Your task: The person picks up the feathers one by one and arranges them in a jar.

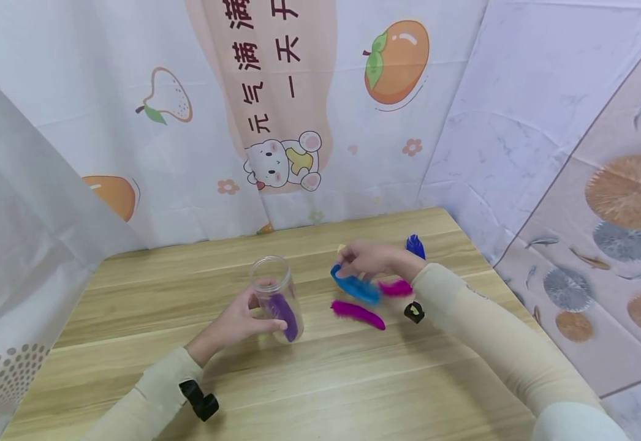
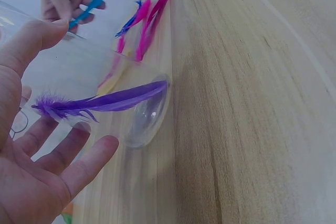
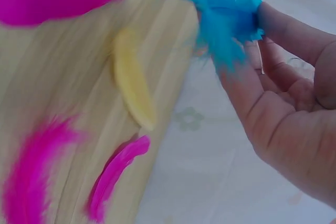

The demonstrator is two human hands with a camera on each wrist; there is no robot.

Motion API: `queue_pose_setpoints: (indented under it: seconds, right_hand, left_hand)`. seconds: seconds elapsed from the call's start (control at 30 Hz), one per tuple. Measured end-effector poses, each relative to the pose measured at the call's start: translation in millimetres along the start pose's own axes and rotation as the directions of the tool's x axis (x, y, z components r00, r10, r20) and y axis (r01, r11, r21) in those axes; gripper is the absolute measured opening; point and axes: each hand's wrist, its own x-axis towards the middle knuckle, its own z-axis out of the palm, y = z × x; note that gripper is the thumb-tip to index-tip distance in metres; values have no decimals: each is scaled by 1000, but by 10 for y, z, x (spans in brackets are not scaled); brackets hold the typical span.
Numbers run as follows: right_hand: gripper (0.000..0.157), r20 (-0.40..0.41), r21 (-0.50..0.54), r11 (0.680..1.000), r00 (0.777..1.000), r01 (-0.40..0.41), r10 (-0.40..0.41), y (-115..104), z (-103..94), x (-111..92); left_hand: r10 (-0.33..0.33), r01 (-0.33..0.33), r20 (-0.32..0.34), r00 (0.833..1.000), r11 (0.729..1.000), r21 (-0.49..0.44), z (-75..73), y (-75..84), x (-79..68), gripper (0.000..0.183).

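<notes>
My left hand [image 1: 249, 316] grips a clear plastic jar [image 1: 270, 269], its open mouth facing up. Inside the jar a purple feather [image 2: 118, 99] stands against the wall. Between thumb and fingertips my right hand [image 1: 366, 257] pinches a light blue feather [image 1: 358, 289], held to the right of the jar. Below that feather a magenta feather [image 1: 359, 314] lies on the table, with a pink feather [image 1: 395, 288] near the right wrist. A yellow feather [image 3: 132, 80] shows in the right wrist view. Past the right forearm lies a dark blue feather [image 1: 416, 246], partly hidden by it.
The wooden table [image 1: 320, 392] runs up to a printed curtain [image 1: 210, 153] at the back. More curtain closes in the left and right sides. Black wrist cameras are strapped to both forearms.
</notes>
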Motion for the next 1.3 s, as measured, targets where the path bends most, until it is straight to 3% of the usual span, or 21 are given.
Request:
queue_pose_setpoints:
  seconds: [0.23, 0.47, 0.87, 1.3]
  right_hand:
    - [22, -5, 101, 990, 995, 98, -98, -244, 47, -81]
    - [23, -4, 130, 985, 994, 110, -110, -429, 79, -113]
    - [21, 2, 164, 966, 980, 198, -201, -585, 112, -134]
    - [22, -35, 160, 964, 977, 211, -208, -687, 98, -171]
  left_hand:
    - [2, -2, -5, 1000, 1000, -7, -6, -8, -26, 80]
    - [2, -1, -4, 1000, 999, 32, -27, 18, -39, 81]
    - [9, -9, -2, 1000, 999, 47, -27, 29, -8, 79]
    - [-7, 7, -6, 1000, 999, 42, -40, 24, 7, 82]
